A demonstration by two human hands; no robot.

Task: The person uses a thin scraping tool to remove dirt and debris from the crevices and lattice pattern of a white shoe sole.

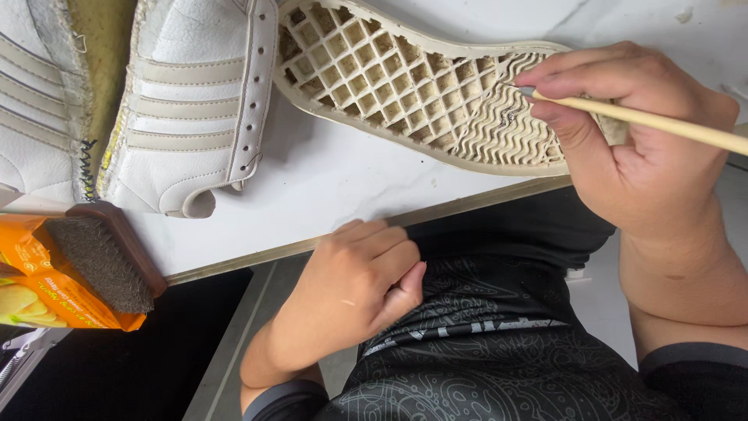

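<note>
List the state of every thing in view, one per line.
Sole: detached, lying inner grid up on the table.
Shoe uppers: soleless, lying on the table.
Stick: gripped in the right hand, tip on the sole.
Left hand: loosely closed, empty, at the table edge.
Brush: unused, resting on an orange packet.

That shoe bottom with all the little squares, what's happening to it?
A person is working on a detached shoe sole that lies inner side up on a white table. The right hand holds a thin wooden brush with its tip on the wavy grooves at one end of the sole. The left hand rests curled at the table's edge, holding nothing. The white shoe upper lies apart to one side, near a bristle brush lying on an orange packet.
</note>
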